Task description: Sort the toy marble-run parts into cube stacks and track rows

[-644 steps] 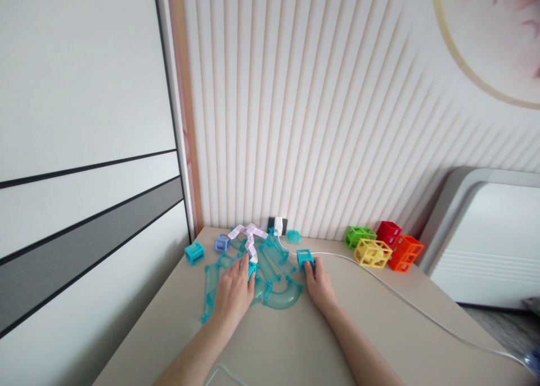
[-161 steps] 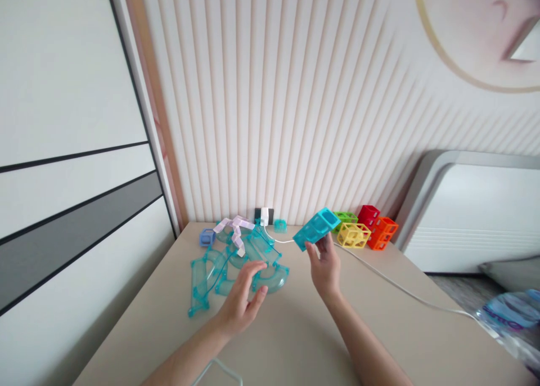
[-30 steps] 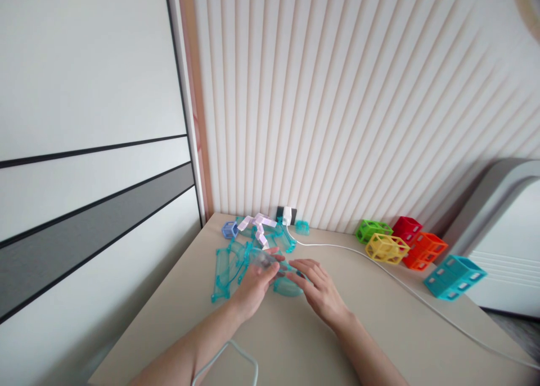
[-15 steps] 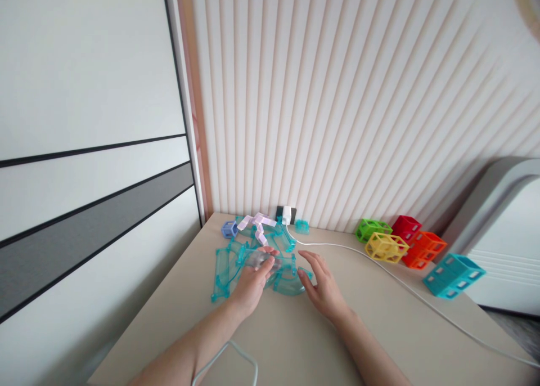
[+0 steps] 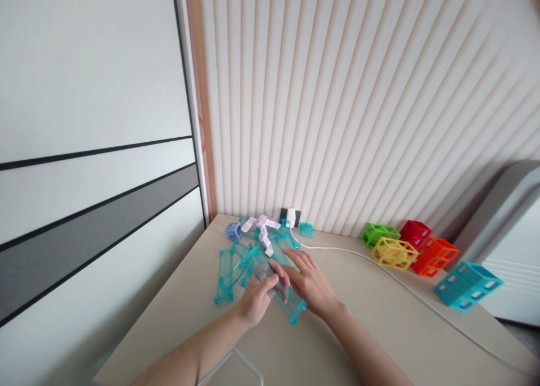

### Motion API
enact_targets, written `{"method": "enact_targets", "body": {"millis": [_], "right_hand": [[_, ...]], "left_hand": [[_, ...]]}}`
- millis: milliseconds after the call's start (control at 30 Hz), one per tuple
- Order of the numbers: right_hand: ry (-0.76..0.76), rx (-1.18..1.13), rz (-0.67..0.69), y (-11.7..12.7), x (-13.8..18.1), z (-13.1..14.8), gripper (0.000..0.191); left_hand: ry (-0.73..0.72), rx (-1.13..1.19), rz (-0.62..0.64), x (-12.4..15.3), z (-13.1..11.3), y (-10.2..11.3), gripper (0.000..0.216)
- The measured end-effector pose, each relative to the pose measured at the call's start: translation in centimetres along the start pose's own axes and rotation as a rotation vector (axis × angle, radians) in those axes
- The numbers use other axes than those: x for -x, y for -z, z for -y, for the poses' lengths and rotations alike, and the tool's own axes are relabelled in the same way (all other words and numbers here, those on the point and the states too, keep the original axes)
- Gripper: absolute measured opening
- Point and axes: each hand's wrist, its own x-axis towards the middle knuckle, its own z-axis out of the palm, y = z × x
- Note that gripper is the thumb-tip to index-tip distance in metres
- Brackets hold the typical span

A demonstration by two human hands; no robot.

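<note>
My left hand (image 5: 256, 300) is closed around a shiny grey translucent piece (image 5: 280, 289), whose exact kind I cannot make out. Beneath and beside it, a straight teal see-through track piece (image 5: 294, 306) slants toward the table's front. My right hand (image 5: 311, 279) reaches in from the right, its fingers stretched out over the teal parts close to the left fingers. Its thumb and fingertips are partly hidden, so contact with the track piece is unclear. More teal track parts (image 5: 226, 266) lie spread to the left and behind. Pale lilac angled pieces (image 5: 265, 223) rest on top of them.
A small blue-violet cube frame (image 5: 233, 231) sits at the back left. A white charger plug (image 5: 291, 217) feeds a cable (image 5: 337, 250) across the table. Green (image 5: 375, 234), yellow (image 5: 394, 254), red (image 5: 415, 233), orange (image 5: 434, 256) and teal (image 5: 468, 284) open block frames stand on the right.
My right hand has moved left, over the teal parts and close to my left hand. A straight teal track piece now shows slanting below the hands. The left hand keeps its grip on the grey piece.
</note>
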Motion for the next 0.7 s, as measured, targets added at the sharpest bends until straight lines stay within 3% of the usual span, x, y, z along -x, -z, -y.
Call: {"method": "enact_targets", "body": {"millis": [167,333,467,700], "right_hand": [[0.213,-0.007,0.162,-3.0,-5.0,0.1,0.025],[0.359,-0.028,0.107,-6.5,-7.7,-0.6,0.016],[0.333,-0.089,0.042,-6.7,-7.7,-0.5,0.014],[0.176,-0.122,0.033,-4.5,-6.9,-0.5,0.017]], "left_hand": [[0.015,-0.015,0.13,0.5,0.5,0.3,0.021],[0.069,-0.063,0.213,0.7,0.6,0.5,0.026],[0.091,-0.106,0.239,0.7,0.7,0.6,0.026],[0.166,-0.126,0.289,0.8,0.6,0.4,0.025]]}}
